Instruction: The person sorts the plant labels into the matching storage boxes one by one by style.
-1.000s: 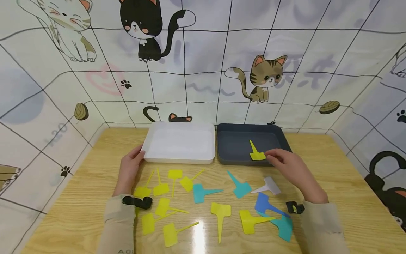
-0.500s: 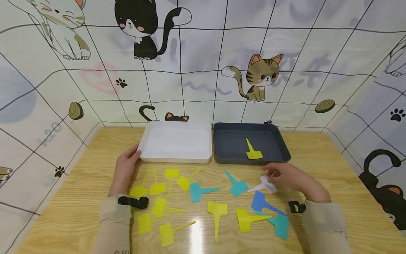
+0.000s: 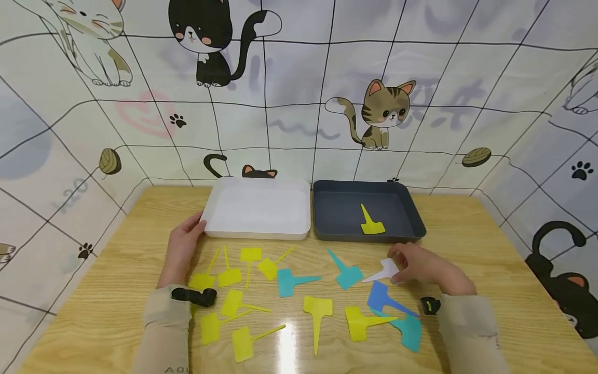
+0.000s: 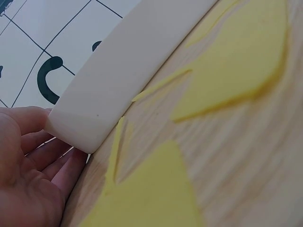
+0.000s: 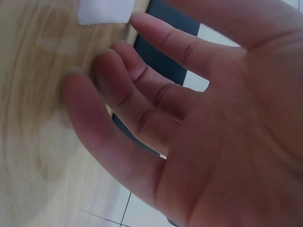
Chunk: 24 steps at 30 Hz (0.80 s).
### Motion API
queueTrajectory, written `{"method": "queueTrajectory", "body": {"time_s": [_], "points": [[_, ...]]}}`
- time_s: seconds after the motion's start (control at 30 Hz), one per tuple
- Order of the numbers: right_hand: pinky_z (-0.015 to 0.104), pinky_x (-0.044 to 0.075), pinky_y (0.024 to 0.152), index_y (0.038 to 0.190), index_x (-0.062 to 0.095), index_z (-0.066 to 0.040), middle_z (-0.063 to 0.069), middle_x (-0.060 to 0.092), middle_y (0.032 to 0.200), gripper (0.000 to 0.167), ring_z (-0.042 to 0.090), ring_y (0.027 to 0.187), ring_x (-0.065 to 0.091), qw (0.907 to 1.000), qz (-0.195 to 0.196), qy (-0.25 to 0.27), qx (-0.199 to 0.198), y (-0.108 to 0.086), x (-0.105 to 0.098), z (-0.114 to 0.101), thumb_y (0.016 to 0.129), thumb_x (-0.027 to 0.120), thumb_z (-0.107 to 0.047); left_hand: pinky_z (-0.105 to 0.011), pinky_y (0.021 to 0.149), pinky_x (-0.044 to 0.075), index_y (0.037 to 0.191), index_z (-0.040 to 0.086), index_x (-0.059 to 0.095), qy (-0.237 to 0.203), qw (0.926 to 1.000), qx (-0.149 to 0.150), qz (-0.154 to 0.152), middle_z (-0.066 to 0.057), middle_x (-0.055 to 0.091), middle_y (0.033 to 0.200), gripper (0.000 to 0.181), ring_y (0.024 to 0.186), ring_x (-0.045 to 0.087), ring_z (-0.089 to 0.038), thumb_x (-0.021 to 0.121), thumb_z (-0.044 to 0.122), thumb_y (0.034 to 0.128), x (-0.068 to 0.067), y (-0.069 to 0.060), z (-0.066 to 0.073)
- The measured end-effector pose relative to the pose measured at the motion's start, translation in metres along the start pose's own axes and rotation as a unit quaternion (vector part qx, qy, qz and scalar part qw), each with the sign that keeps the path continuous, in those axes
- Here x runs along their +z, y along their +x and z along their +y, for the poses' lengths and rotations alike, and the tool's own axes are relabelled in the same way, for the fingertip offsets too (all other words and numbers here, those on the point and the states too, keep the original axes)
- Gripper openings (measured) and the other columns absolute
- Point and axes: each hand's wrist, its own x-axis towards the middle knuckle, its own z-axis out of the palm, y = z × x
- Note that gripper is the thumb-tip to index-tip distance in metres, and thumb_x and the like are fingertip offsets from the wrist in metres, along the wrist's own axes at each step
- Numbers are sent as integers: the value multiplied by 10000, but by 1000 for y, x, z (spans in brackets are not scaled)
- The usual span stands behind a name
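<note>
My left hand (image 3: 181,248) holds the left front corner of a white tray (image 3: 257,235), thumb and fingers about its edge. The left wrist view shows that hand (image 4: 31,165) at the end of the tray wall (image 4: 109,80). My right hand (image 3: 427,266) is over a white T-shaped plant label (image 3: 388,268) lying on the table. Its thumb and forefinger are spread at the label's wide end. In the right wrist view a fingertip of this hand (image 5: 189,104) meets a corner of the white label (image 5: 105,10); the other fingers are bent loosely, holding nothing.
A yellow plant label (image 3: 372,226) lies in the dark grey tray (image 3: 411,228). Several yellow labels (image 3: 243,344) are scattered on the wooden table (image 3: 154,218). Teal labels (image 3: 349,276) and a blue label (image 3: 379,296) lie near the right hand. A cat-printed cloth (image 3: 294,78) stands behind.
My right hand has let go of the yellow plant label in the dark tray and moved down toward me to the white label. My left hand stays at the white tray.
</note>
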Motion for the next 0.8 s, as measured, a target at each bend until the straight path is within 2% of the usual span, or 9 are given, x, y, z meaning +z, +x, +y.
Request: {"method": "queueTrajectory", "body": {"time_s": [0.23,0.4,0.67,0.8], "points": [[303,341,610,937,521,-66,38,422,761,417,180,720,395,9999,108,-26,67,2,4,0,653,792,-207,-293,993,322,1341,201,429,8,10000,-11,14,12,417,1355,494,1235,361,-109,497,398,893,1,0,3],[297,345,595,880,506,-71,36,437,752,387,174,697,404,9998,65,92,177,3,5,0,660,789,-216,-320,1010,300,1344,220,421,34,9999,-97,22,12,404,1366,500,1258,328,-119,496,413,889,1,0,2],[294,388,608,892,520,-89,24,506,772,244,180,701,452,9965,253,736,302,5,2,3,772,698,-204,-338,1024,278,1345,225,421,45,9998,-184,19,11,392,1375,504,1268,312,-132,493,424,887,1,-2,2],[296,399,618,922,548,-87,22,527,781,198,180,711,464,9956,331,842,235,6,0,3,795,675,-169,-332,1023,279,1341,230,427,102,9996,-237,61,17,397,1371,509,1268,310,-124,497,436,881,1,-1,2]]}}
